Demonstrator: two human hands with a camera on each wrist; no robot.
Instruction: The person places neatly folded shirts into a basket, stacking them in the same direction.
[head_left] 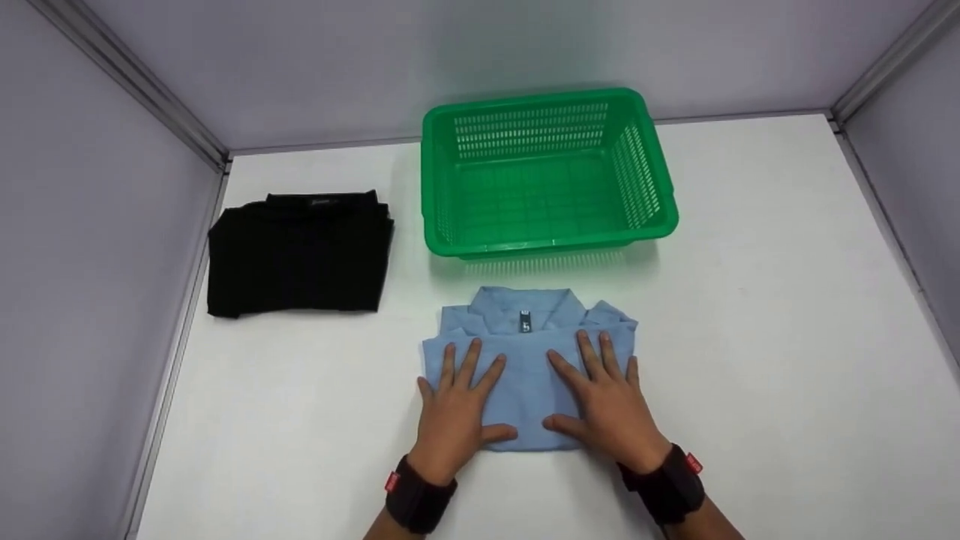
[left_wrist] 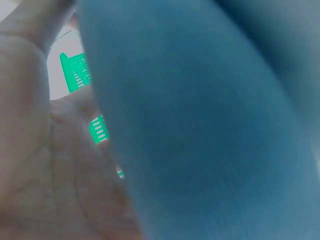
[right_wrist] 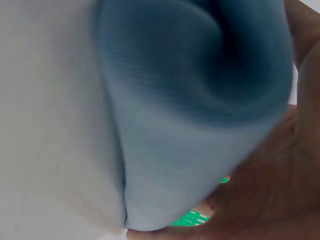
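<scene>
A light blue collared shirt (head_left: 525, 390) lies folded on the white table, its collar toward the basket and a small dark label at the neck. My left hand (head_left: 454, 412) rests spread on the left half of the shirt, fingers straight and pointing at the collar. On the right half lies my right hand (head_left: 611, 409), fingers likewise spread and straight. Up close in the left wrist view, blue cloth (left_wrist: 195, 120) fills most of the picture beside the palm. The right wrist view shows a rolled fold of the cloth (right_wrist: 170, 150) next to the palm.
A green plastic basket (head_left: 551, 246) with slotted walls stands behind the shirt, nothing in it. At the left of the table (head_left: 787, 337) lies a folded black garment (head_left: 300, 259). Grey panels (head_left: 525, 60) border the table at the back and both sides.
</scene>
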